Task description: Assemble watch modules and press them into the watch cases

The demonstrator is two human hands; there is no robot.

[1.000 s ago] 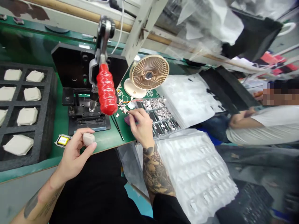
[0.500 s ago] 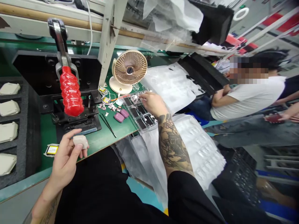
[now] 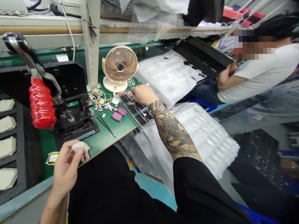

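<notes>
My left hand [image 3: 67, 163] grips a small pale rounded case [image 3: 79, 146] between thumb and fingers, at the front edge of the green bench. Beside it lies a white frame with a yellow-edged battery [image 3: 52, 158]. My right hand [image 3: 143, 94] reaches over a clear compartment tray [image 3: 139, 126] of dark pieces, its fingers pressed together at the small parts in the upper part; what they hold, if anything, is hidden. Two purple cases [image 3: 116, 116] and black tweezers [image 3: 106, 125] lie left of the tray.
A black press with a red handle [image 3: 42, 102] stands at the left, near a dark foam tray [image 3: 31, 149] of pale cases. A fan [image 3: 120, 67] stands behind the small parts. Plastic sheets [image 3: 168, 76] lie on the right; a person [image 3: 252, 74] sits beyond.
The view has shifted, and the press's red handle appears further left and lower. The pale case in my left hand is tilted more edge-on. My right hand remains at the tray's small parts.
</notes>
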